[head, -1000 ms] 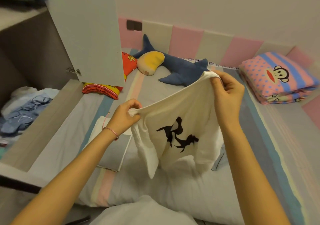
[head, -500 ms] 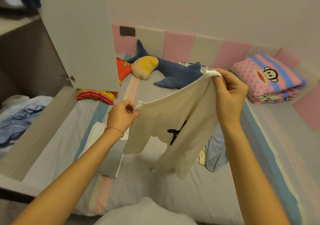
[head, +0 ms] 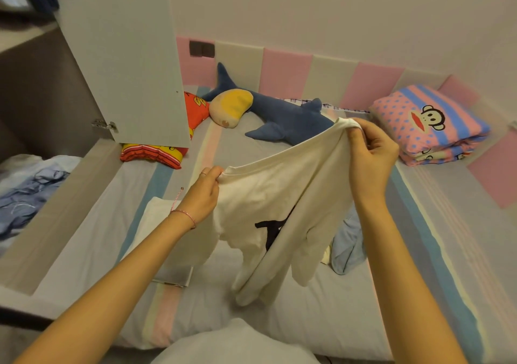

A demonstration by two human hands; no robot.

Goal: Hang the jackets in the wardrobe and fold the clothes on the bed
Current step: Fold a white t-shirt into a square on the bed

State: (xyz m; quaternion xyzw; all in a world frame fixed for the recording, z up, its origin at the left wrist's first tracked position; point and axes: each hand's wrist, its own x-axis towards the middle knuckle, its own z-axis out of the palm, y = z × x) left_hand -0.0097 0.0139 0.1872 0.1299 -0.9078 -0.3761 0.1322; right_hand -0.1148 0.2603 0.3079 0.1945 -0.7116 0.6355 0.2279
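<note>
Since a second ago our white T-shirt (head: pixel 268 195) has swung from a flat spread into a lengthwise drape. Its black print is now half hidden in the fold, and a light blue garment (head: pixel 348 247) has come into sight behind it at 4 o'clock. We hold the shirt by its top edge. Our left hand (head: pixel 202 198) pinches a bunch of cloth at the shirt's 9 o'clock, thumb and curled fingers closed on it. Our right hand (head: pixel 369 159), higher at 1 o'clock, curls its fingers over the other end. Between the two grips the edge runs taut, slanting up to the right, and the rest hangs toward 6 o'clock. We cannot tell whether its lowest tip touches the bed (head: pixel 436 251). Bare striped sheet shows below and to the right of the shirt. The wardrobe door (head: pixel 120 55) stands open at 10 o'clock, well apart from our left hand. A plush shark (head: pixel 288 117) lies at 12 o'clock just beyond our right hand, and a folded pink quilt (head: pixel 428 123) sits at 2 o'clock. A folded white garment (head: pixel 148 223) lies under our left forearm. Both arms reach forward from the bottom edge, with the backs of the hands toward us.
</note>
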